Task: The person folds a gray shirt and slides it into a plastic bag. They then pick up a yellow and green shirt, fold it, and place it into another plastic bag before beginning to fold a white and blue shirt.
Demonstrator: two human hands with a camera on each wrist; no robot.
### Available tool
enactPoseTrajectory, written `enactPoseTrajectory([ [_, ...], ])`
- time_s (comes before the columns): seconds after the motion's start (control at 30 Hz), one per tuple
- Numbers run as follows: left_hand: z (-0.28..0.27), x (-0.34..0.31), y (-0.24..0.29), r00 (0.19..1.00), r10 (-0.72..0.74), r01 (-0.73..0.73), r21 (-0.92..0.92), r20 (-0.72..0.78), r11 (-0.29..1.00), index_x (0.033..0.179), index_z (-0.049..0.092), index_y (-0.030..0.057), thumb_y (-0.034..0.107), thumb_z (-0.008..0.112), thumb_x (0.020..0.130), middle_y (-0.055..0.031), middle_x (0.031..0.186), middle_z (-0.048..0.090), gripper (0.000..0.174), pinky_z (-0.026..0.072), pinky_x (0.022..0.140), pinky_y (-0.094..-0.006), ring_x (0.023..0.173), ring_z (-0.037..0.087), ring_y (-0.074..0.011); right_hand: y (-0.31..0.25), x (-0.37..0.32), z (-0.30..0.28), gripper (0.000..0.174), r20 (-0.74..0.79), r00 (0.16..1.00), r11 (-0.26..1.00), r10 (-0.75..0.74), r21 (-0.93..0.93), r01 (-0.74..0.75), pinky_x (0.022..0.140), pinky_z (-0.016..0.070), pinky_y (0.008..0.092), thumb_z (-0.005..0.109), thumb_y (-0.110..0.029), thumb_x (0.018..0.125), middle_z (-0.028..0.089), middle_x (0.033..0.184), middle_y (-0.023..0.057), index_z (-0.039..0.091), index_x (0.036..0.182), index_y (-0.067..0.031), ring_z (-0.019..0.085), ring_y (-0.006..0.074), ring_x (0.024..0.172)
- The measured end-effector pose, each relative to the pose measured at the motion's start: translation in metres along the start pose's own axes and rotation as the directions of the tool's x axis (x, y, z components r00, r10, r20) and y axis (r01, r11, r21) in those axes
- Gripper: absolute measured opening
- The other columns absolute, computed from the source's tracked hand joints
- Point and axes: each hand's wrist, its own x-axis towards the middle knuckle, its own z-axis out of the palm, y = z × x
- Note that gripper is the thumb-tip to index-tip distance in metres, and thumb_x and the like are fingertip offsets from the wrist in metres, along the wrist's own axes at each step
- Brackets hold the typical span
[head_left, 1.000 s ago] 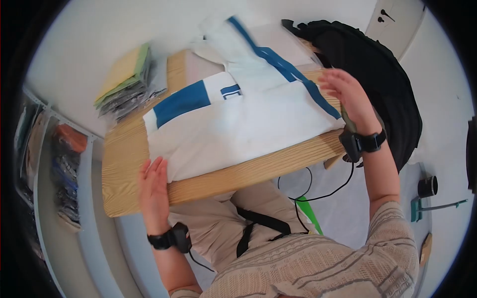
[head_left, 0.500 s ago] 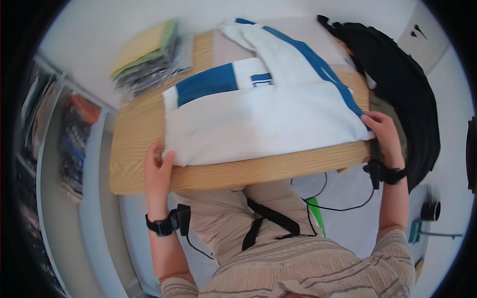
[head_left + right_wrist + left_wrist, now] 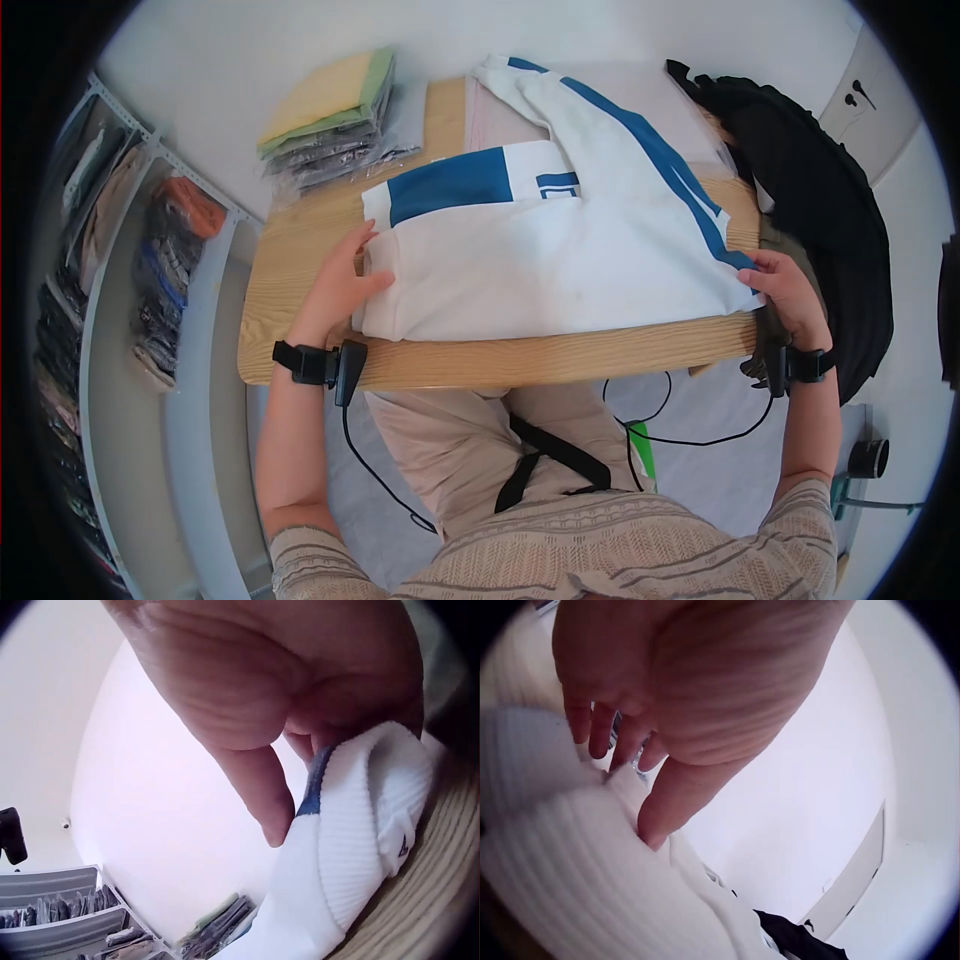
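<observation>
A white sweatshirt (image 3: 480, 270) with blue panels lies partly folded on the wooden table (image 3: 290, 310), one sleeve (image 3: 640, 130) stretching toward the back. At its left edge, my left hand (image 3: 340, 285) has thumb and fingers spread apart. The left wrist view shows that thumb (image 3: 664, 817) on the white ribbed fabric (image 3: 592, 862), the other fingers hanging past a fold. My right hand (image 3: 790, 290) pinches the front right corner, where a blue stripe meets the ribbed hem (image 3: 349, 832). In the right wrist view its thumb (image 3: 274, 817) is on the near side, the fingers partly hidden behind the cloth.
Folded garments in clear bags (image 3: 325, 120) are stacked at the back left. A clear plastic sheet (image 3: 640, 110) lies under the sleeve. Black clothing (image 3: 810, 190) hangs over the right side. Shelves (image 3: 150, 400) with bagged clothes stand left. A black cable (image 3: 690, 440) loops below the table.
My right hand has come down from above the sweatshirt onto its right corner. My left hand has shifted up along the left edge. The raised sleeve has settled flat.
</observation>
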Motion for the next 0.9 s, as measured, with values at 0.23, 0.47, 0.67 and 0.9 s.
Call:
enactPoseTrajectory([
  [0.23,-0.01,0.009,-0.003,0.969,-0.195,0.226,-0.225,0.149,0.948,0.13,0.047,0.0017,0.016,0.064,0.087,-0.0081,0.116,0.058,0.048,0.0458,0.087,-0.028,0.106,0.056,-0.0173,0.007,-0.007,0.0,0.029,0.019,1.0,0.995,0.013,0.099,-0.015,0.075,0.0426,0.0198,0.073,-0.006,0.077,0.064,0.088,-0.0018,0.066,0.104,0.0022,0.054,0.0056,0.077],
  [0.47,-0.031,-0.031,0.021,0.998,-0.021,0.055,-0.835,0.052,0.548,0.13,0.045,-0.0019,0.024,0.052,0.096,-0.0082,0.118,0.06,0.042,0.044,0.094,-0.0285,0.109,0.056,-0.0138,0.03,-0.01,-0.024,0.029,0.162,0.984,0.94,-0.072,0.34,0.012,0.075,0.0446,0.0211,0.075,-0.008,0.075,0.067,0.087,-0.0013,0.067,0.102,-0.0002,0.058,0.0063,0.075],
  [0.67,-0.033,-0.057,-0.01,0.895,-0.024,0.265,-0.487,0.446,0.832,0.134,0.043,-0.0027,0.025,0.053,0.097,-0.0067,0.122,0.059,0.048,0.0409,0.096,-0.0275,0.112,0.053,-0.0138,0.007,-0.024,-0.012,0.028,0.244,0.97,0.999,-0.015,0.046,0.004,0.07,0.0427,0.0195,0.074,-0.022,0.08,0.063,0.077,-0.0037,0.068,0.093,0.0023,0.053,0.0044,0.071],
  [0.9,-0.014,-0.081,-0.021,0.962,-0.153,0.27,-0.719,0.225,0.641,0.132,0.047,-0.0022,0.02,0.05,0.097,-0.0084,0.127,0.055,0.041,0.0343,0.102,-0.0288,0.118,0.049,-0.0142,0.016,-0.041,-0.013,0.031,0.229,0.973,0.994,-0.014,-0.1,0.038,0.068,0.0395,0.0227,0.068,-0.024,0.087,0.057,0.073,-0.0032,0.065,0.075,0.0053,0.046,0.0052,0.069],
])
